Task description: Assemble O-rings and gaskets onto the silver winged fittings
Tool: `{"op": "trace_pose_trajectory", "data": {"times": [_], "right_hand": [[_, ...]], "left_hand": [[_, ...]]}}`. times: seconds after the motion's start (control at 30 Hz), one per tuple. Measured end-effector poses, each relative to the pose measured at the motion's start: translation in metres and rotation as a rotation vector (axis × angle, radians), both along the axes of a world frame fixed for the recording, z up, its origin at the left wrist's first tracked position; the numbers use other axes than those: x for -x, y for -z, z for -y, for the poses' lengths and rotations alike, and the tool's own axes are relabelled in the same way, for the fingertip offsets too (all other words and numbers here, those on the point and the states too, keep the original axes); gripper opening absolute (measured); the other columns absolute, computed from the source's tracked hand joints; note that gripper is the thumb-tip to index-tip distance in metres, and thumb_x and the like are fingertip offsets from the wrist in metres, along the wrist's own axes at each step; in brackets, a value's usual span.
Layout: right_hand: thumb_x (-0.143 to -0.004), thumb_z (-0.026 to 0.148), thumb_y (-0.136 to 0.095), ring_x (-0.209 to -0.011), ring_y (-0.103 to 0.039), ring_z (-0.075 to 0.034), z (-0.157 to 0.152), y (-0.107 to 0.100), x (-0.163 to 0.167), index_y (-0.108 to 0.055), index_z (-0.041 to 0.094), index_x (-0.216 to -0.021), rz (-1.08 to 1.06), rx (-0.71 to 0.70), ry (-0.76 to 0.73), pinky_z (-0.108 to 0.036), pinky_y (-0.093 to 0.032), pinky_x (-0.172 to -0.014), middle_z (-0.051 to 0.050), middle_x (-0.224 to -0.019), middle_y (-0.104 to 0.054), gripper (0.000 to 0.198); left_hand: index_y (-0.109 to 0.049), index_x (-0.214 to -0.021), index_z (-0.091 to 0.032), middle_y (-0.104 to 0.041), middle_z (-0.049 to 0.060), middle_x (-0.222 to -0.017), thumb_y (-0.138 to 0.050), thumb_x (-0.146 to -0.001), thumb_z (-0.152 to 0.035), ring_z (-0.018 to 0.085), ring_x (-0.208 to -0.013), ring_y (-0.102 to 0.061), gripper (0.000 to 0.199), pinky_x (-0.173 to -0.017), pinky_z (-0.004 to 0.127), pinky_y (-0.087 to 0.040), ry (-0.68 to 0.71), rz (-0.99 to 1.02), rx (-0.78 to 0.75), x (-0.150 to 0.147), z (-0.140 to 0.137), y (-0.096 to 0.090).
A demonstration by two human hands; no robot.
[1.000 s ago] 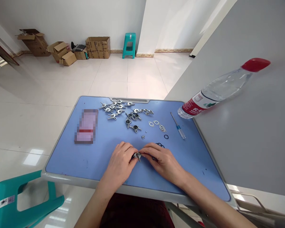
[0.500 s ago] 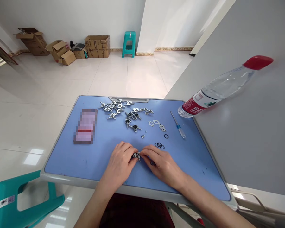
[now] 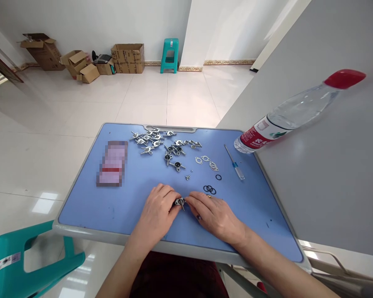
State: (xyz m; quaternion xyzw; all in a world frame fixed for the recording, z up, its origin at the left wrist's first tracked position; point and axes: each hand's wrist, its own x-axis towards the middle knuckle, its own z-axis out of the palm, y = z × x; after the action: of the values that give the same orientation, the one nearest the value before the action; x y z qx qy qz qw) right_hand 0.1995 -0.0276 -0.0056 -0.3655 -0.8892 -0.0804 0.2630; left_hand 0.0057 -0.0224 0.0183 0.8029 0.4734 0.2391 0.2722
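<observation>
The left hand (image 3: pixel 160 207) pinches a small metal fitting (image 3: pixel 180 202) near the table's (image 3: pixel 90 207) front edge; right-hand (image 3: pixel 216 215) fingertips meet its right side, their grip unclear. Unlike half a second ago, a brassy bit (image 3: pixel 208 196) shows beyond the right knuckles. The bottle's (image 3: pixel 301 107) red-and-white label (image 3: pixel 261 133) bears slanted white characters, partly hidden.

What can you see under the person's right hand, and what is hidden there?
Under the right hand, a small dark piece shows, with the blue table below. The hand covers the rest, so its full shape cannot be seen, nor whether it is held.
</observation>
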Motion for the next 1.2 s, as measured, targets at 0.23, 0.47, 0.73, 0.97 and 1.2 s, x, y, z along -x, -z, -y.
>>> {"op": "trace_pose_trajectory", "data": {"times": [0.23, 0.47, 0.73, 0.97, 1.2], "right_hand": [[-0.095, 0.007, -0.040, -0.058, -0.061, -0.014, -0.001, 0.001, -0.002, -0.065, 0.013, -0.106, 0.061, -0.037, -0.038, -0.028, -0.046, -0.051, -0.010, -0.093, -0.071, 0.028], [-0.093, 0.004, -0.038, -0.055, -0.058, -0.015, 0.000, -0.009, -0.003, -0.065, 0.013, -0.109, 0.101, -0.071, -0.121, -0.029, -0.047, -0.049, -0.012, -0.091, -0.071, 0.033], [-0.093, 0.006, -0.038, -0.057, -0.059, -0.014, 0.002, -0.008, -0.007, -0.063, 0.015, -0.113, 0.092, -0.044, -0.144, -0.028, -0.048, -0.050, -0.010, -0.091, -0.071, 0.033], [-0.092, 0.006, -0.046, -0.062, -0.064, -0.013, 0.000, -0.003, -0.005, -0.062, 0.017, -0.118, -0.013, -0.019, -0.040, -0.025, -0.048, -0.049, -0.008, -0.091, -0.071, 0.032], [-0.093, 0.004, -0.040, -0.061, -0.063, -0.014, -0.002, -0.006, -0.007, -0.064, 0.016, -0.115, 0.027, 0.004, -0.086, -0.025, -0.049, -0.051, -0.010, -0.092, -0.071, 0.035]], "left_hand": [[-0.063, -0.092, -0.019, -0.063, 0.002, -0.091, -0.058, -0.089, -0.008, 0.019, -0.088, -0.055, 0.012, -0.078, 0.035, -0.048, -0.005, -0.006, -0.021, 0.000, 0.000, 0.001], [-0.063, -0.091, -0.018, -0.063, 0.002, -0.090, -0.059, -0.089, -0.009, 0.020, -0.089, -0.055, 0.011, -0.079, 0.036, -0.048, -0.003, -0.013, -0.022, -0.001, 0.000, 0.002], [-0.062, -0.092, -0.019, -0.063, 0.002, -0.092, -0.058, -0.089, -0.010, 0.020, -0.090, -0.055, 0.010, -0.080, 0.037, -0.048, -0.003, -0.004, -0.010, -0.001, 0.000, 0.002], [-0.063, -0.092, -0.019, -0.063, 0.002, -0.091, -0.056, -0.091, -0.010, 0.020, -0.089, -0.055, 0.012, -0.079, 0.036, -0.049, -0.002, -0.016, -0.017, -0.001, 0.000, -0.001], [-0.063, -0.093, -0.019, -0.064, 0.002, -0.092, -0.056, -0.090, -0.009, 0.020, -0.090, -0.056, 0.013, -0.080, 0.036, -0.049, -0.003, -0.012, -0.015, -0.001, 0.000, 0.000]]}}
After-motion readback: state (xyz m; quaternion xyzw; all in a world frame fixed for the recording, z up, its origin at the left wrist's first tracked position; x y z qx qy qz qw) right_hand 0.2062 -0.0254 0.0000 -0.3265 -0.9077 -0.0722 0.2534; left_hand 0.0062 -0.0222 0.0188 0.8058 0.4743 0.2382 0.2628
